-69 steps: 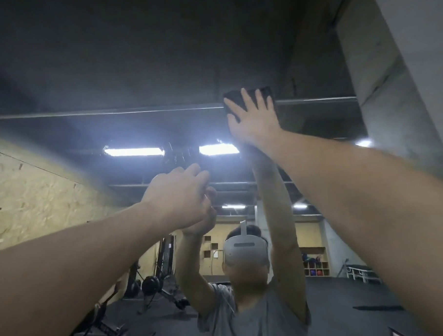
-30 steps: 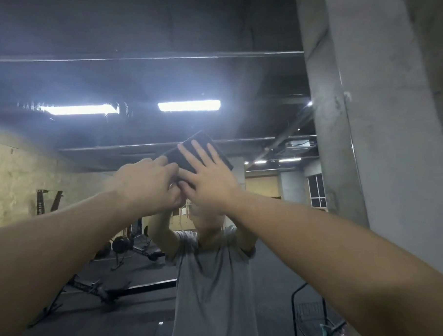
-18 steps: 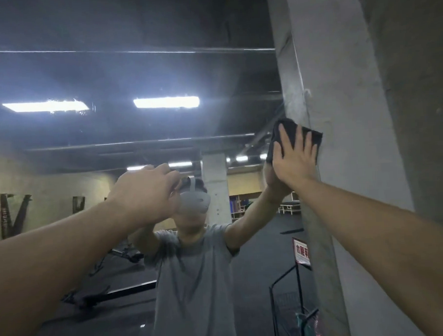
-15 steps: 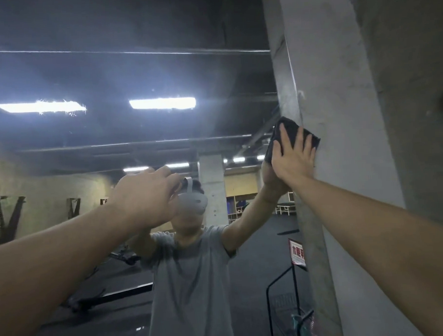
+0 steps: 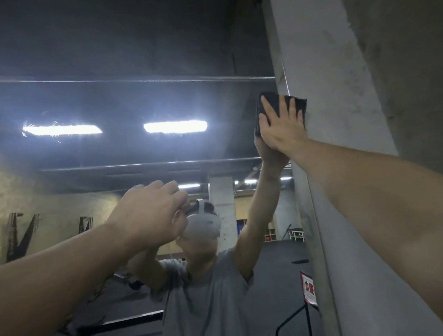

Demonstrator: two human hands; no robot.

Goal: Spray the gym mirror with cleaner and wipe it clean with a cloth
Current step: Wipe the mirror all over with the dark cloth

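Observation:
The gym mirror (image 5: 134, 57) fills the left and middle of the head view and reflects me, ceiling lights and the gym floor. My right hand (image 5: 282, 132) is raised high, fingers straight and spread, pressing a dark folded cloth (image 5: 276, 104) flat against the mirror's right edge, where it meets the pillar. My left hand (image 5: 148, 211) is raised in front of the glass at head height with its fingers curled. Nothing shows in it. No spray bottle is in view.
A grey concrete pillar (image 5: 340, 112) stands right of the mirror and takes up the right side of the view. A red and white sign (image 5: 308, 288) on a dark metal stand sits low beside the pillar. Gym equipment shows in the reflection at lower left.
My right hand slid the cloth from the middle of the mirror to its right edge, then a little higher. The left hand stayed curled at about the same place.

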